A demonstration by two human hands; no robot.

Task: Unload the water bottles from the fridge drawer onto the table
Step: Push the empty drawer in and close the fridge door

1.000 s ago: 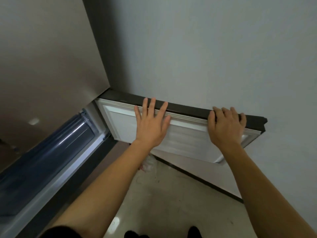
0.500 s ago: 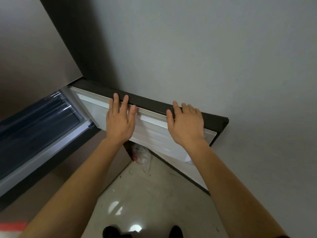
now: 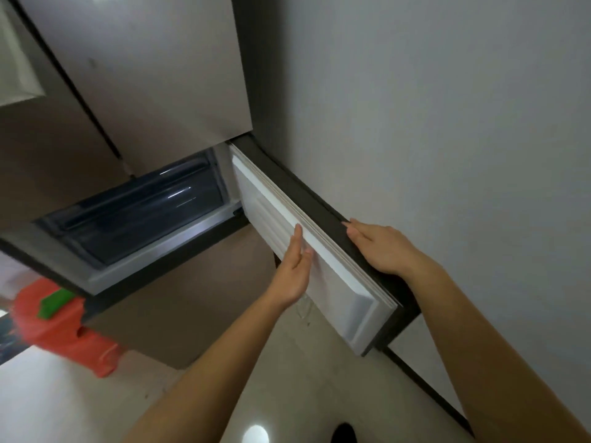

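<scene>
The fridge's lower door (image 3: 339, 276) stands swung open against the wall, its white inner panel facing me. My left hand (image 3: 294, 270) lies with straight fingers flat on that white panel. My right hand (image 3: 380, 247) rests over the door's dark top edge, fingers extended. Behind the open door the dark translucent fridge drawer (image 3: 140, 212) shows inside the compartment; no bottles can be made out through it.
The wall (image 3: 447, 123) runs along the right, tight behind the door. The closed upper fridge door (image 3: 144, 68) is above. A blurred red and green object (image 3: 60, 318) sits at the lower left above pale tiled floor (image 3: 287, 378).
The view has swung left and the door now runs away from me. My left hand has turned edge-on against the panel; my right hand has slid onto the door's dark top edge.
</scene>
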